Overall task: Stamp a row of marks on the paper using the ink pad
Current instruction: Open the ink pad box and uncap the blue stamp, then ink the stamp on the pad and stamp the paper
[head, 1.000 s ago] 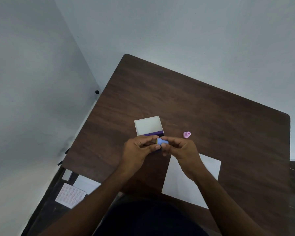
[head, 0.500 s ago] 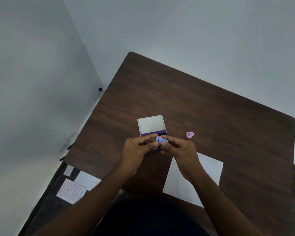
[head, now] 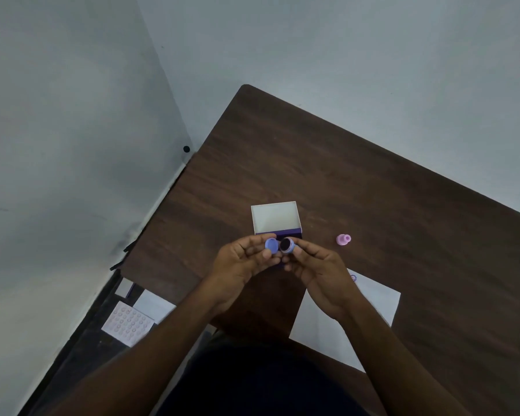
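My left hand [head: 243, 259] pinches a small round blue cap [head: 271, 244] just in front of me, above the dark wooden table [head: 373, 199]. Beside it my right hand [head: 318, 270] grips a small blue stamp [head: 287, 245] whose dark inked face is turned up towards me. Cap and stamp sit side by side, apart. White paper [head: 376, 298] lies under my right wrist, with one small blue mark [head: 353, 278] near its far corner. A pink stamp [head: 342, 239] rests on the table to the right.
An open white box with a purple base [head: 275, 219] stands just beyond my hands. On the floor at the left lie a dotted sheet [head: 128, 323] and white cards [head: 153, 304]. Walls [head: 72, 115] close in on the left and far sides.
The blue piece held as one between both hands has come apart: the cap has moved left in my left hand, and the stamp's dark face now shows in my right.
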Motion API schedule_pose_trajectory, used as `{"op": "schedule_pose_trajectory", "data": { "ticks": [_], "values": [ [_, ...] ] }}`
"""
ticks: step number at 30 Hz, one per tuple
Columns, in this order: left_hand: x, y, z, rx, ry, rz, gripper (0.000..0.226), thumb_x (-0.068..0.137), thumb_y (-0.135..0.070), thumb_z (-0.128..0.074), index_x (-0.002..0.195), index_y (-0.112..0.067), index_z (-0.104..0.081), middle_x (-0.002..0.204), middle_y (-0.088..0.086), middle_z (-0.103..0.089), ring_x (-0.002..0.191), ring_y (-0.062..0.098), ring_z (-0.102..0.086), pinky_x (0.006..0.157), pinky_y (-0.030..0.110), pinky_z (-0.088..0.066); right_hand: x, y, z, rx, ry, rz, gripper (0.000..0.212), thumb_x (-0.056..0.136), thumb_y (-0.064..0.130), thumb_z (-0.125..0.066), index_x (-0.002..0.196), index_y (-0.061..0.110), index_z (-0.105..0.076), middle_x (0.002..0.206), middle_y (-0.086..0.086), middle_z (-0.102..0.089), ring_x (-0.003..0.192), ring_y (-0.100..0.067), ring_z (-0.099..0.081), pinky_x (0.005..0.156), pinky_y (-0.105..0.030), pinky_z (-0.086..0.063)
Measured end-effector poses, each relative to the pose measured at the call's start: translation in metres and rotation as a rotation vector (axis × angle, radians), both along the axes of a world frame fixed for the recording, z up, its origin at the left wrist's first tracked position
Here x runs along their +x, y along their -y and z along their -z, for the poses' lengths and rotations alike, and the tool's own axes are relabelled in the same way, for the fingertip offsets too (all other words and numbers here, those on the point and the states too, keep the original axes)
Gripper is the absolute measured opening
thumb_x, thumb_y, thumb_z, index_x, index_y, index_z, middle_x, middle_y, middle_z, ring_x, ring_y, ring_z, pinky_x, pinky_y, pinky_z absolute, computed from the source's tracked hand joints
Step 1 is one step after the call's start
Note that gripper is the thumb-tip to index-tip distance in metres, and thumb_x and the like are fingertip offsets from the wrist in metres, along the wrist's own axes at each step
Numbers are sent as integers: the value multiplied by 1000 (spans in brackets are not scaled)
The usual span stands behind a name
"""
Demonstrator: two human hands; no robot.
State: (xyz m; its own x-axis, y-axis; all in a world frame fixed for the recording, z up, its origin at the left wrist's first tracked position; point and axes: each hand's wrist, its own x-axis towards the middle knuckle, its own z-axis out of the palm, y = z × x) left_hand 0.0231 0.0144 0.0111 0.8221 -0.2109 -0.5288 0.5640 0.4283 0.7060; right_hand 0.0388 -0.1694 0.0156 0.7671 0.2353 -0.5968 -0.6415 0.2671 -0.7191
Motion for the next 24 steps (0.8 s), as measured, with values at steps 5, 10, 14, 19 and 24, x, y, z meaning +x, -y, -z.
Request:
{"op": "schedule_pose_trajectory", "data": {
  "ticks": [5, 10, 14, 19, 24],
  "values": [
    [-10, -16, 17, -126, -61, -29, 43, 84, -7, -61, 126, -11, -56, 123, 14, -63, 112, 25, -59, 98, 36, -48, -3, -14, -2, 176, -112, -58, 32, 91, 8, -50, 121, 1, -61, 105, -15, -69, 88, -22, -62, 78, -30, -54],
    [-15, -25, 28, -92, -68, -19, 45, 83, -7, -59, 127, -9, -55, 124, 13, -63, 114, 24, -61, 95, 31, -52, -4, -22, -7, 268, -142, -57, 36, 89, 11, -50, 122, -2, -59, 99, -13, -69, 85, -20, -62, 78, -29, -54],
    [-16, -33, 41, 69, -112, -83, 37, 85, 2, -59, 121, -6, -59, 114, 11, -69, 104, 22, -67, 82, 24, -56, -6, -26, -6, 314, -157, -56, 34, 93, 8, -46, 124, -3, -55, 95, -12, -68, 84, -19, -62, 77, -28, -55],
    [-7, -41, 65, 487, -43, -73, 34, 84, 0, -65, 114, -15, -64, 109, 6, -70, 95, 13, -69, 81, 22, -56, -4, -27, -4, 331, -203, -38, 29, 93, 7, -47, 118, 1, -62, 98, -13, -67, 88, -21, -64, 80, -30, -55],
    [2, -48, 97, 917, 117, 19, 31, 81, -11, -70, 110, -24, -66, 107, -8, -68, 98, 7, -62, 91, 33, -53, -1, -29, -5, 355, -213, -20, 32, 93, 5, -48, 122, 0, -58, 104, -14, -66, 91, -21, -63, 80, -29, -56]
  ]
}}
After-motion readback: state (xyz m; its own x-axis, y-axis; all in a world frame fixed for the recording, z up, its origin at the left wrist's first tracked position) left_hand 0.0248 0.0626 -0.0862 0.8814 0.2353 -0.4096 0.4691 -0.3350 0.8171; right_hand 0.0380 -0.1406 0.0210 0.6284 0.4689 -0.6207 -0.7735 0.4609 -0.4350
